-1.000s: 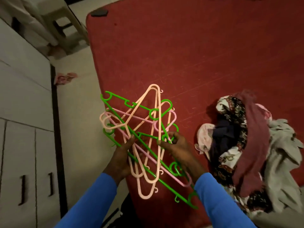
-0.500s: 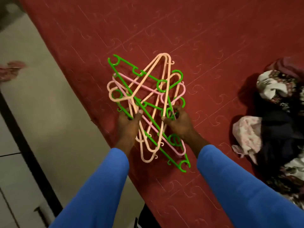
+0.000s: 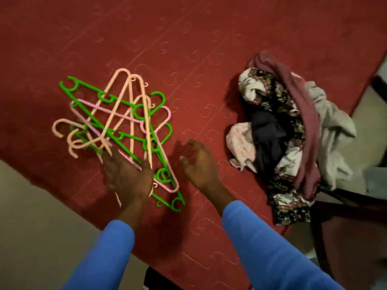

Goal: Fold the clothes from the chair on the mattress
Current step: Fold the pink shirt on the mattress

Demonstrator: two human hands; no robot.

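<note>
A tangled bunch of green, pink and peach plastic hangers [image 3: 123, 122] lies flat on the red mattress [image 3: 188, 45], near its left edge. My left hand [image 3: 127, 176] hovers over the bunch's near end with its fingers spread, touching it at most lightly. Just right of the hangers, my right hand [image 3: 201, 164] is open and holds nothing. A heap of crumpled clothes [image 3: 282, 132] in floral, dark, maroon and grey fabric sits to the right, partly on the mattress and partly spilling over a dark chair [image 3: 345, 218].
Pale floor [image 3: 31, 222] runs along the mattress's left edge, and more floor [image 3: 374, 114] shows beyond its right edge. The chair stands against the mattress at the lower right. Both my sleeves are blue.
Both hands held the hanger bunch before; now it lies on the mattress. My right hand has let go and moved right, and my left hand has opened.
</note>
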